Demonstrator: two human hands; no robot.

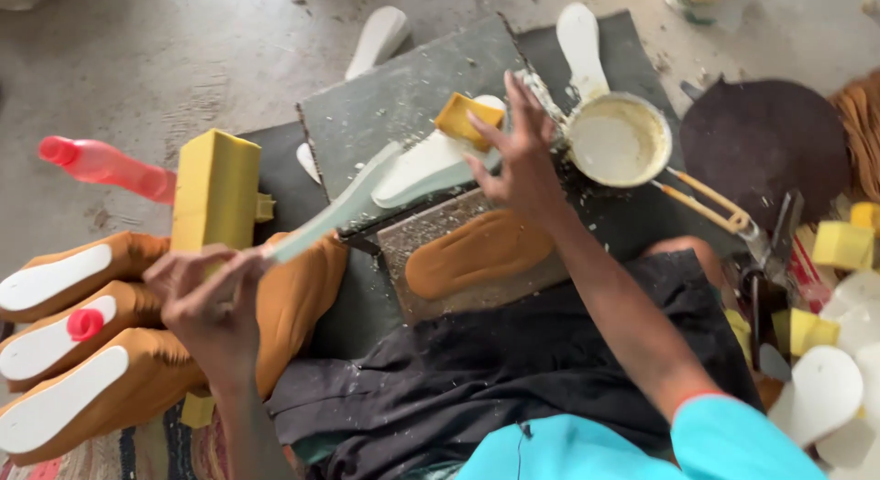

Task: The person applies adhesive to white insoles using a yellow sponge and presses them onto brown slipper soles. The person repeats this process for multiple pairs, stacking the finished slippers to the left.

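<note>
The left hand blurs in motion, and its grip on the long pale strip cannot be made out. Beside the glue bowl, the right hand covers part of the white insole. The frame's left edge cuts the stacked tan soles.

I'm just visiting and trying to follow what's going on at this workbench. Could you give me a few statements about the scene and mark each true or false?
1. The right hand rests on a white sole piece and a small yellow sponge. True.
2. The left hand holds a hammer. False: it holds a long pale strip.
3. The round tin holds whitish paste. True.
4. A blue bottle lies on the floor. False: the bottle is pink with a red cap.
5. A tan insole lies on the board in front of the person. True.
</note>
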